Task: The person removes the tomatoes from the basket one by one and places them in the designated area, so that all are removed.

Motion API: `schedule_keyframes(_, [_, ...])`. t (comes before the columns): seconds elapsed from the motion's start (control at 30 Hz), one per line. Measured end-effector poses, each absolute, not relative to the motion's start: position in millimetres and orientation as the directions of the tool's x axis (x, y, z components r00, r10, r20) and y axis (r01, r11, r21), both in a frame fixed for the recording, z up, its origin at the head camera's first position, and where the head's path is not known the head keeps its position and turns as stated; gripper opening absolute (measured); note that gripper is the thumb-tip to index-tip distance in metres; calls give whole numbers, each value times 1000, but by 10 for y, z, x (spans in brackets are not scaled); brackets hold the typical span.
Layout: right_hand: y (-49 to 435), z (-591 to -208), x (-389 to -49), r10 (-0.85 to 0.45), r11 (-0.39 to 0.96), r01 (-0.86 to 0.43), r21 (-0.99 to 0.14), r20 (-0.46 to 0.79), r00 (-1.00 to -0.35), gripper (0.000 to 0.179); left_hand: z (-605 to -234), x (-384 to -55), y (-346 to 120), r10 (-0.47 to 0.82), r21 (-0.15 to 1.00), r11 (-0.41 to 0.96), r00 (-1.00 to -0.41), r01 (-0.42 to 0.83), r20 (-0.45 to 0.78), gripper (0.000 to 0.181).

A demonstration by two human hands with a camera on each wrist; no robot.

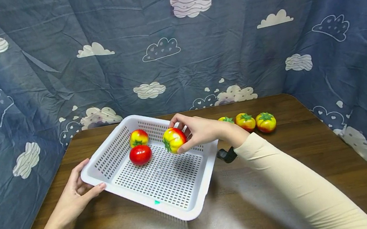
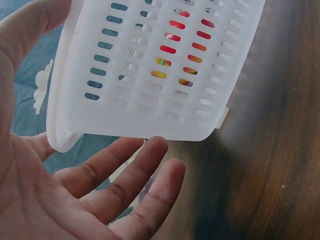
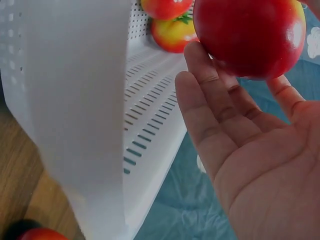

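A white perforated plastic basket (image 1: 163, 177) sits over the wooden table, its near rim carrying a small green mark. My left hand (image 1: 76, 191) grips its left corner, thumb over the rim; in the left wrist view several fingers (image 2: 160, 185) lie outside the wall. Above the right part of the basket, my right hand (image 1: 199, 129) holds a red-and-yellow tomato (image 1: 174, 140) with a green leafy top. The same tomato (image 3: 250, 37) shows its glossy red side in the right wrist view. Inside the basket lie a yellow-red tomato (image 1: 138, 137) and a red one (image 1: 140, 155), side by side.
To the right of the basket, at the back of the table (image 1: 297, 162), are three more tomatoes: one partly hidden (image 1: 225, 119) behind the right wrist, a middle one (image 1: 245, 122) and a right one (image 1: 266, 122). A blue cloud-patterned curtain (image 1: 165, 71) surrounds the table's back and sides.
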State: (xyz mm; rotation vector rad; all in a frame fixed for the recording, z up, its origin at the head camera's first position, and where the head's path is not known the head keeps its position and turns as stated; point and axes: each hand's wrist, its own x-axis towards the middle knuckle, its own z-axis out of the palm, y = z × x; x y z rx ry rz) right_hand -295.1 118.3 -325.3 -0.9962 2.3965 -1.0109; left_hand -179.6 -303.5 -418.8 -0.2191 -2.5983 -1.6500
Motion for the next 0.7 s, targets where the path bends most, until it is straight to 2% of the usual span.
schedule_keyframes(0.27, [1310, -3242, -2953, -721, 498, -479, -722, -39, -691, 74, -4186, -1802, -3038, 90, 885, 446, -990, 135, 105, 96])
schedule_keyframes(0.7, [1583, -3293, -2972, -660, 474, -436, -765, 19, -751, 72, -4183, -1811, -3039, 95, 893, 426, -988, 148, 118, 93])
